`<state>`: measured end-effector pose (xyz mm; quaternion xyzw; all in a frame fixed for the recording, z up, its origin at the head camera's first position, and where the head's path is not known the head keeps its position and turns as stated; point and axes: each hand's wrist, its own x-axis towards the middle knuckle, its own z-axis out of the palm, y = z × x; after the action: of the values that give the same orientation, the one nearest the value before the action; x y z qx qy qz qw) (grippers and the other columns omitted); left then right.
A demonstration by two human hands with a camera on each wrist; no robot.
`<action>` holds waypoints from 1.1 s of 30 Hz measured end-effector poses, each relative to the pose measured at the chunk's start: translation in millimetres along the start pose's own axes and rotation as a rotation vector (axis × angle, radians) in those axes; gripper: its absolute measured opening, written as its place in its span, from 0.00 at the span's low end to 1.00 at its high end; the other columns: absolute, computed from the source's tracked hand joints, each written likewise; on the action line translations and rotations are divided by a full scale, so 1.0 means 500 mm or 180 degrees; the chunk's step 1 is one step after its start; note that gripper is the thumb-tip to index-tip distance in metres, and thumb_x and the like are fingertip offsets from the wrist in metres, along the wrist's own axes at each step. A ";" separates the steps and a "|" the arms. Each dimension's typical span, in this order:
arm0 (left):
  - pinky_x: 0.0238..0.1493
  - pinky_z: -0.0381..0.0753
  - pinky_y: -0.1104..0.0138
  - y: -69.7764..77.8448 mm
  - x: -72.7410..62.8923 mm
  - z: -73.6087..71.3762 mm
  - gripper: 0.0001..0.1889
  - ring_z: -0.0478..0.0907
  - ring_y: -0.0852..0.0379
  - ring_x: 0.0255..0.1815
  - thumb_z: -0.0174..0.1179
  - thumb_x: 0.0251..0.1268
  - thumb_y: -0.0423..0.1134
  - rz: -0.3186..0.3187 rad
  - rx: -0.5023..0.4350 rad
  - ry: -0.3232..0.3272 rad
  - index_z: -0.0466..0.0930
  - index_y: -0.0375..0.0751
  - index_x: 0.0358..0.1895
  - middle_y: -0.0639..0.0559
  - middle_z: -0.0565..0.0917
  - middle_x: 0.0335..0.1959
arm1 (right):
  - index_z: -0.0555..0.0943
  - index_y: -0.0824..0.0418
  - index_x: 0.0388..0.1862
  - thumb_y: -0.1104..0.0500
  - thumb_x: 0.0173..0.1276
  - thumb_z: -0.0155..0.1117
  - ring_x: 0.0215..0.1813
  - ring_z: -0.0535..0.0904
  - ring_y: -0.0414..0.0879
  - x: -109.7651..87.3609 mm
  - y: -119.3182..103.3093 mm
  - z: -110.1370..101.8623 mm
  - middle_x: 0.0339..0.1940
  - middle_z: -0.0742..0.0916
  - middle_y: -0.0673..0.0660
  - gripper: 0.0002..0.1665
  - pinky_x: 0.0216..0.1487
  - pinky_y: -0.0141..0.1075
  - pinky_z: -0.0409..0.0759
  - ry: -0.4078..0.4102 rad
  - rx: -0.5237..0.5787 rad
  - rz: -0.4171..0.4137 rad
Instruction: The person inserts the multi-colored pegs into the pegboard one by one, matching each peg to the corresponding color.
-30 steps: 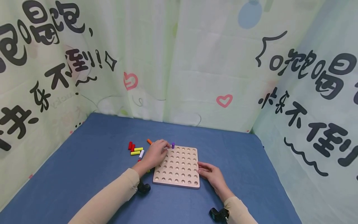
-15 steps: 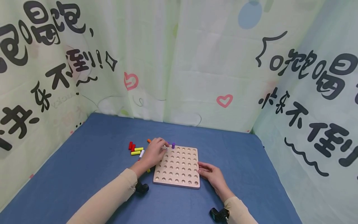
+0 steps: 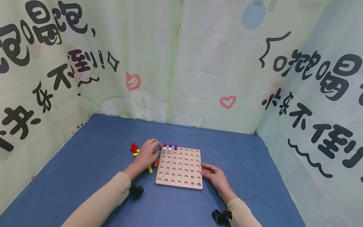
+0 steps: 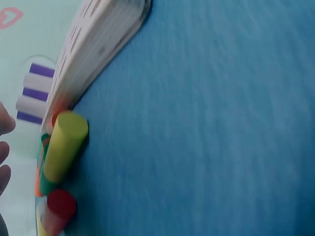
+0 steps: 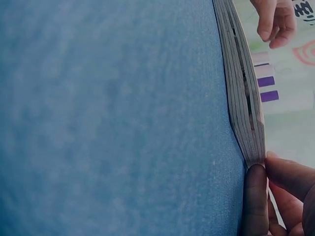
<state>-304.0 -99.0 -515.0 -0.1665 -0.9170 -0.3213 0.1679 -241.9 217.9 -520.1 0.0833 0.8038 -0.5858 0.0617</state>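
Observation:
At the left edge of the wooden pegboard (image 3: pixel 181 170) is my left hand (image 3: pixel 146 153), its fingertips close beside the white peg (image 3: pixel 164 150) at the end. In the right wrist view nothing shows between those fingers. A second white peg (image 3: pixel 169 151) stands in the same row, and three purple pegs (image 3: pixel 176 147) stand upright in the back row. My right hand (image 3: pixel 216 179) touches the board's right side with fingertip and thumb; the right wrist view shows the thumb (image 5: pixel 256 196) low against the edge and a finger at its top.
Left of the board lie loose pegs: red (image 3: pixel 132 146), yellow (image 3: pixel 150 169) and orange (image 3: pixel 156 163); my left hand covers part of the pile. A green peg (image 4: pixel 48 184) lies beside a yellow one in the left wrist view. Behind the blue table (image 3: pixel 241 157) hangs a printed curtain (image 3: pixel 198 78).
My left hand has moved left off the board's back left corner, uncovering the white pegs, two more purple pegs and the orange peg. The right hand stays at the board's edge.

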 end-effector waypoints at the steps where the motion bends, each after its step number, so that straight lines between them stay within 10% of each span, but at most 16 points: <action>1: 0.53 0.80 0.53 -0.003 -0.002 -0.004 0.09 0.77 0.48 0.50 0.67 0.65 0.28 -0.0026 0.0014 -0.0001 0.86 0.44 0.44 0.49 0.84 0.46 | 0.83 0.66 0.63 0.65 0.70 0.70 0.49 0.88 0.44 0.000 0.000 0.000 0.50 0.91 0.59 0.23 0.48 0.36 0.87 0.0001 0.0000 -0.0001; 33: 0.43 0.84 0.58 -0.032 -0.045 -0.042 0.05 0.77 0.53 0.39 0.65 0.66 0.27 -0.0693 0.0622 -0.0259 0.83 0.40 0.40 0.46 0.81 0.40 | 0.82 0.67 0.64 0.65 0.70 0.70 0.50 0.88 0.45 -0.003 -0.003 -0.003 0.52 0.90 0.62 0.24 0.48 0.36 0.87 -0.0010 0.0012 -0.0042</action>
<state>-286.4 -128.7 -517.4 -0.0618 -0.9626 -0.2397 0.1102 -240.6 218.7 -518.2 0.0772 0.8031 -0.5878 0.0589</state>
